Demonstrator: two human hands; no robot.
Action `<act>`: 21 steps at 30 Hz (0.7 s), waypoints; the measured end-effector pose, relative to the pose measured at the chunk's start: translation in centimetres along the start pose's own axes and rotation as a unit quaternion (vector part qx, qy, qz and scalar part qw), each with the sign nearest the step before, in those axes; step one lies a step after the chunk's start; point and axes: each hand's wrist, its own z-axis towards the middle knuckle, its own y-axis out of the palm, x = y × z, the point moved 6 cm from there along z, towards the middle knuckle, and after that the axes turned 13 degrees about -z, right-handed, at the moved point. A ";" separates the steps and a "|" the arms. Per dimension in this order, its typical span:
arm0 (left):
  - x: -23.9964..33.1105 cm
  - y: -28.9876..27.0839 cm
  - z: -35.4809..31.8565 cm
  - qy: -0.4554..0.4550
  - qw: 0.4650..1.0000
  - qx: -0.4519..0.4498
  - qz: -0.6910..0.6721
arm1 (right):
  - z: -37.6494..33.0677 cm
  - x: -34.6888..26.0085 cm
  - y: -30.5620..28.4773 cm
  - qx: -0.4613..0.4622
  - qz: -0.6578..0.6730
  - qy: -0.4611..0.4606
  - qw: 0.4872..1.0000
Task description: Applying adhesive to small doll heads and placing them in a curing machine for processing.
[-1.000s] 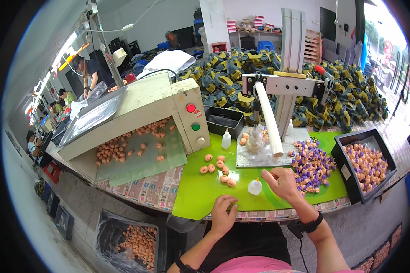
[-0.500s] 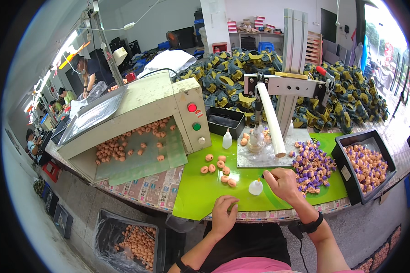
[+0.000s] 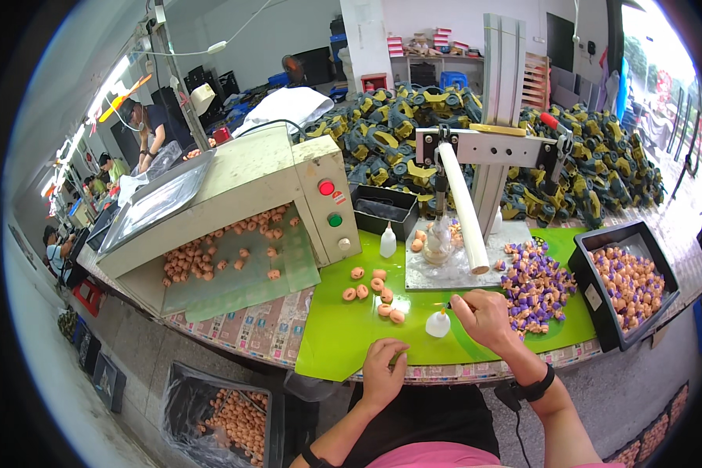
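Note:
My right hand [image 3: 482, 318] is closed above the green mat [image 3: 327, 335], pinching a small thin tool [image 3: 442, 306] with a dark part and a yellowish tip. Just below that tip, a squat white squeeze bottle [image 3: 437, 324] stands upright. At the mat's near edge my left hand [image 3: 384, 371] has its fingers curled inward, and whatever they may hold is hidden. Several peach-coloured round doll heads [image 3: 383, 296] lie on the mat beyond the left hand. To the right of my right hand spreads a pile of small purple-and-peach figure parts [image 3: 534, 285].
A press stand with a white lever [image 3: 464, 210] rises from a metal plate [image 3: 476, 273]. Left is a beige machine [image 3: 210, 195] holding heads; right, a black bin [image 3: 600, 308] of parts. Another white bottle [image 3: 388, 242] stands behind. Yellow-and-grey toy vehicles [image 3: 398, 148] are heaped at the back.
The yellowish tip of the tool at my right hand now shows more plainly, pointing left above the bottle. My left hand has barely shifted.

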 end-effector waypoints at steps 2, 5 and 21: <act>0.0 0.0 0.0 -0.001 1.000 -0.001 0.000 | 0.0 -0.1 -0.1 0.002 -0.002 -0.002 1.000; 0.2 0.0 0.1 -0.001 1.000 -0.002 -0.001 | 0.1 0.1 -0.1 0.002 -0.002 -0.003 1.000; 0.3 0.0 0.1 -0.003 1.000 0.005 -0.007 | 0.1 -0.1 -0.3 -0.002 -0.012 0.004 1.000</act>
